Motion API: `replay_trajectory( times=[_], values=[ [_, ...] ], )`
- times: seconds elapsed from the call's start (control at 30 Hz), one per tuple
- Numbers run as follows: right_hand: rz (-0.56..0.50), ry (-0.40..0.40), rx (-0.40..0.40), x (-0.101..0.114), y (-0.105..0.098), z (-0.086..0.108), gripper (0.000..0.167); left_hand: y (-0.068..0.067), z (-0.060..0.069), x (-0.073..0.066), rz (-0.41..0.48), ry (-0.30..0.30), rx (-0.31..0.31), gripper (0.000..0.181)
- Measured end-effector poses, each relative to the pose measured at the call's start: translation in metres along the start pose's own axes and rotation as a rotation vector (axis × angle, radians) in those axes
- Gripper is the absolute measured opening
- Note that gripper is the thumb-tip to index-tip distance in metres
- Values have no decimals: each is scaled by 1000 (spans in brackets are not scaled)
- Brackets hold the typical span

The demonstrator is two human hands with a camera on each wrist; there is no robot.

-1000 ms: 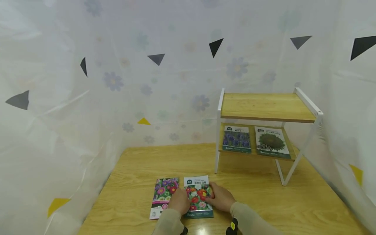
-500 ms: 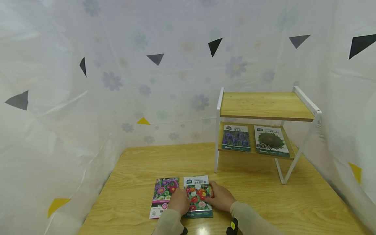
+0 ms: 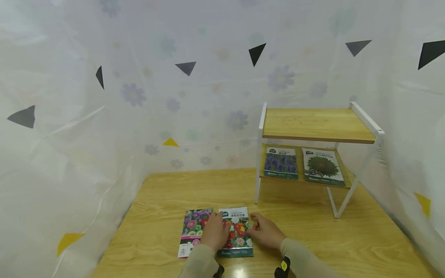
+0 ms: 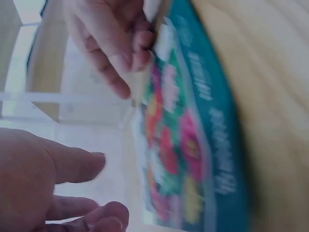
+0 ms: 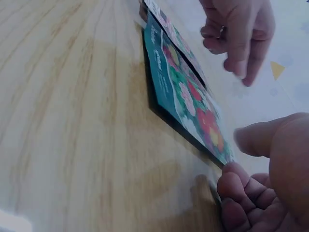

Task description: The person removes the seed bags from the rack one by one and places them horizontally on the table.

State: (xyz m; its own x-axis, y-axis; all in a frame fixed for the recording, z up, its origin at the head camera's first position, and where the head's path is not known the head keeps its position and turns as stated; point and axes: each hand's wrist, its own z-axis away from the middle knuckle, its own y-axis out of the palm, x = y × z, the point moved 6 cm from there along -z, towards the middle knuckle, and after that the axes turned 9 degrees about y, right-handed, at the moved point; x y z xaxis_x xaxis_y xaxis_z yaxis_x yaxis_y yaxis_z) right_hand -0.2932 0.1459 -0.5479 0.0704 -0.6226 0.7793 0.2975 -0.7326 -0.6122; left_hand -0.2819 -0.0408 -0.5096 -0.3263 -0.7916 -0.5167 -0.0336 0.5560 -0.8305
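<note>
Two flower seed packets lie side by side on the wooden table. The right one, a zinnia-like packet (image 3: 238, 241) with red and white blooms and a green lower band, lies between my hands. Beside it the pink-banded packet (image 3: 190, 227) is partly covered by my left hand (image 3: 214, 233). That hand hovers over the gap between them, thumb apart from the fingers and holding nothing. My right hand (image 3: 267, 231) is at the right packet's right edge, its thumb spread from loosely bent fingers (image 5: 234, 183). Whether a fingertip touches the edge, I cannot tell.
A two-tier rack (image 3: 316, 123) with white legs stands at the back right of the table (image 3: 194, 189). On its lower shelf lie a purple-flower packet (image 3: 281, 164) and a sunflower-seed packet (image 3: 323, 166). A patterned white sheet (image 3: 208, 96) surrounds the table.
My left hand has lifted off the packets a little, its fingers loosening. The right hand has drawn slightly to the right, its grip at the packet's edge eased. The packets stay put.
</note>
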Motion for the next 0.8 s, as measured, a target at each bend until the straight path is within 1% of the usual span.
replay_trajectory(
  times=[0.07, 0.13, 0.2, 0.27, 0.37, 0.4, 0.53, 0.63, 0.7, 0.8],
  values=[
    [-18, -3, 6, -2, -6, 1, 54, -5, -5, -9, 28, 21, 0, 53],
    [-22, -3, -8, -4, -13, 2, 49, -12, -9, -19, 51, 52, -5, 53],
    [-13, -12, -27, -3, -23, 3, 46, -19, -15, -31, 54, 94, -25, 52],
    [-3, -39, -51, 2, -36, 5, 43, -25, -21, -42, 52, 131, -45, 51],
    [15, -119, -90, 16, -58, 10, 37, -34, -33, -58, 36, 185, -58, 49],
    [18, -152, -110, 22, -65, 12, 35, -36, -36, -63, 31, 195, -55, 48],
    [62, -267, -219, 41, -94, 22, 27, -46, -51, -81, 29, 237, -42, 47],
    [104, -287, -284, 50, -114, 28, 25, -51, -60, -93, 35, 266, -30, 47],
    [129, -280, -320, 55, -127, 31, 24, -53, -64, -102, 34, 292, -23, 47],
    [163, -263, -367, 62, -147, 35, 25, -53, -69, -117, 5, 337, -5, 48]
  ],
)
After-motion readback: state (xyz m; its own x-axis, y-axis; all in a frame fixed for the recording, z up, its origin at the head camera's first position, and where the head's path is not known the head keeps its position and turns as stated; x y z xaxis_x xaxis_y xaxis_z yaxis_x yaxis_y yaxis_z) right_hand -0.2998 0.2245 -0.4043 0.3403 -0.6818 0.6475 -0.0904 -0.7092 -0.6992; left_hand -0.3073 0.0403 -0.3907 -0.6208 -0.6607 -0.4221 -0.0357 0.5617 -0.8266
